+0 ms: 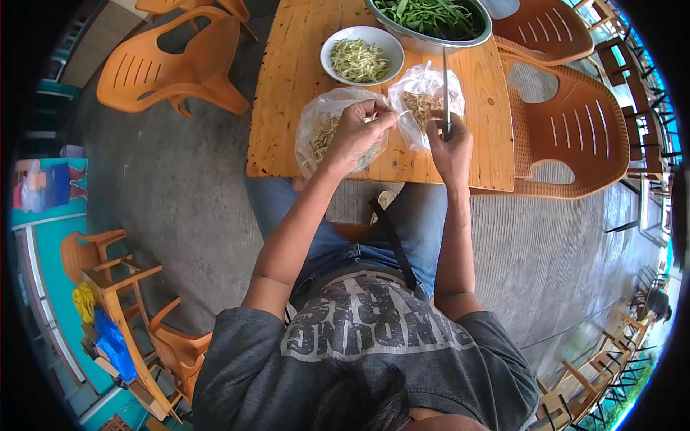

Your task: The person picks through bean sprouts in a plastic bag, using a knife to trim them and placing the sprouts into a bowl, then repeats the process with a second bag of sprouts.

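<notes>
My left hand is closed in a pinch over a clear plastic bag of bean sprouts; a thin pale sprout sticks out from its fingertips. My right hand grips the dark handle of a knife, its blade pointing away from me. Just behind the knife lies a second plastic bag with brownish bits in it. Beyond the bags stands a white bowl of pale sprouts. A metal bowl of green leaves is at the table's far side.
The wooden table ends just in front of my lap. Orange plastic chairs stand at its left and right. Further off at the lower left is a wooden table with blue and yellow bags.
</notes>
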A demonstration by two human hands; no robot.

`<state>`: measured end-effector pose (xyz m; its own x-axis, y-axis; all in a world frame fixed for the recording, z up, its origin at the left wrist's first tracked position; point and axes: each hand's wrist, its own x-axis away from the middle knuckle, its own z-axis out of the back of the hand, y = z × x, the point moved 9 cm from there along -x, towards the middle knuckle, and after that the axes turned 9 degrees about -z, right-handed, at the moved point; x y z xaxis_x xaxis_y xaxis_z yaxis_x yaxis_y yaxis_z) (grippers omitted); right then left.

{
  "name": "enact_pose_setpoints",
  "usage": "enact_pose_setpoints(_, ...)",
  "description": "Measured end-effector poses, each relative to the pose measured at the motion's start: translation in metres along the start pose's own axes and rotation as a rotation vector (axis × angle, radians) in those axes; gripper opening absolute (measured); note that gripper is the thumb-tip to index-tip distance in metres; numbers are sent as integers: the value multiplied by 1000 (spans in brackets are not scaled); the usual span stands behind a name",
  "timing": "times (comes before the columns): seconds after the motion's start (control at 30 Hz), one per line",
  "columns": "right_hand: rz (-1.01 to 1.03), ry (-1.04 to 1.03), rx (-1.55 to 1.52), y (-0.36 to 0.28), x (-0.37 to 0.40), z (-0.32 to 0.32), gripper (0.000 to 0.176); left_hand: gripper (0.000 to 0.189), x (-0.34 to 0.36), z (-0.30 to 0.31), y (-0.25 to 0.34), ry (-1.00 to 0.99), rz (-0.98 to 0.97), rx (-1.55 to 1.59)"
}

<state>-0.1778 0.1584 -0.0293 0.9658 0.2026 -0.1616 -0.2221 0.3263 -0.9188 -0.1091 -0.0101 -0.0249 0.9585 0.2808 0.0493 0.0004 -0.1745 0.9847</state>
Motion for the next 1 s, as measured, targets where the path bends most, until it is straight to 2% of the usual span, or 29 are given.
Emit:
enact_pose_setpoints(0.07, 98, 31, -25, 1, 0, 1, 31, 9, 0, -1, -3, 4, -42, -5)
enact_pose_setpoints(0.17, -447, -228, -474, -13, 15, -10, 40, 11, -2, 4, -4, 121, -106, -156)
enact_pose_setpoints(0.27, -527, -355, -501, -19, 27, -21, 50, 13, -1, -2, 21, 195, -347, -318)
enact_pose_setpoints(0.4, -424, -344, -613, -24, 29, -28, 43, 12, -2, -11, 20, 204, -376, -324)
enact_pose_setpoints(0.67, -438, -356, -603, -18, 31, -30, 44, 12, 1, -19, 18, 184, -304, -306)
enact_pose_setpoints(0.73, -444, -362, -595, -16, 33, -32, 44, 13, 1, -17, 18, 194, -338, -343)
enact_pose_setpoints(0.87, -414, -360, -637, -13, 33, -33, 35, 14, 0, -16, 17, 193, -358, -348)
enact_pose_setpoints(1.0, -400, -274, -610, -8, 32, -31, 25, 17, 3, -24, 13, 176, -368, -383)
